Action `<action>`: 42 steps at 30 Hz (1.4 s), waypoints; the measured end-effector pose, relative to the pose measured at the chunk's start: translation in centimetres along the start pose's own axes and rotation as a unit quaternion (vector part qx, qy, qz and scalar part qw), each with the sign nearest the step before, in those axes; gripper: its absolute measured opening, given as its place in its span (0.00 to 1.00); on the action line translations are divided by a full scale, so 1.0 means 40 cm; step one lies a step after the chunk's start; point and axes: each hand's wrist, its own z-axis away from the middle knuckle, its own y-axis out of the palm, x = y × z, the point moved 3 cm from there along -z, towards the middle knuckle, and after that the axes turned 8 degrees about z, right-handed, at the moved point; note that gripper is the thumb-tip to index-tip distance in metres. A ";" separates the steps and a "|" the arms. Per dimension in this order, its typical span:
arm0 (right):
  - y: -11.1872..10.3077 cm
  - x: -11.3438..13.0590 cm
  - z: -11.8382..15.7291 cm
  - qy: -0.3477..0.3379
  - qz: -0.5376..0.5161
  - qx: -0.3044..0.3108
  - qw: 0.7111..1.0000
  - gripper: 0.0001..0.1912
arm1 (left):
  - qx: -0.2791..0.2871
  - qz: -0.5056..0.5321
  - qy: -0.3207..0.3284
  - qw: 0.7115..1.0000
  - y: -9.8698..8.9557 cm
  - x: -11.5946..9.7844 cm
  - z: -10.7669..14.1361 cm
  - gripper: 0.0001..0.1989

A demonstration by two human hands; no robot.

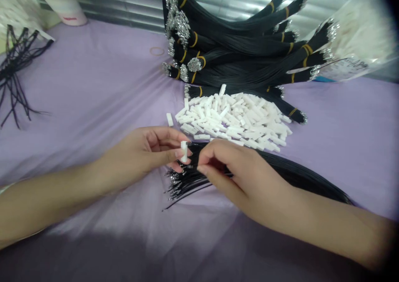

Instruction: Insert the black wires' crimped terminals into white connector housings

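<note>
Head view: the left hand [156, 149] grips a white connector housing [185, 155] in its fingers above black wires [299, 172], long axis pointing away from the person. The right hand [237, 170] pinches a wire end [191, 166] beside it. Red lettering on the cup [64, 1] is too blurred to read.

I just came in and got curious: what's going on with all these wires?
Someone holds a small white piece in their left grip. Their right grip, close beside it, seems to pinch a thin black wire. Loose black wires lie under the right grip, and a pile of white pieces sits just beyond. Behind that are black bundles tied with yellow bands.
</note>
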 end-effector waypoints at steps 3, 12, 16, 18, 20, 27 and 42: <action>-0.003 -0.009 -0.013 0.027 0.045 -0.048 0.997 0.04 | 0.003 -0.022 0.009 1.000 0.002 0.002 0.002 0.08; 0.007 -0.028 -0.028 0.048 0.027 -0.053 0.997 0.04 | -0.002 -0.045 0.011 0.999 0.000 0.004 0.001 0.07; 0.005 -0.025 -0.027 0.057 0.024 -0.052 0.997 0.05 | -0.017 -0.043 -0.003 0.999 0.005 -0.001 0.000 0.06; 0.004 -0.026 -0.027 0.056 0.022 -0.058 0.997 0.05 | -0.020 -0.043 -0.007 0.999 0.007 -0.002 0.000 0.06; 0.003 -0.028 -0.027 0.052 0.020 -0.067 0.996 0.05 | -0.020 -0.040 -0.006 0.999 0.006 -0.002 0.000 0.06; 0.009 -0.029 -0.025 0.031 0.022 -0.069 0.997 0.05 | -0.019 -0.039 0.002 0.999 0.003 -0.002 0.004 0.06; 0.013 0.006 -0.001 -0.079 0.159 -0.124 0.976 0.05 | -0.002 0.007 -0.010 1.000 0.001 -0.006 0.000 0.05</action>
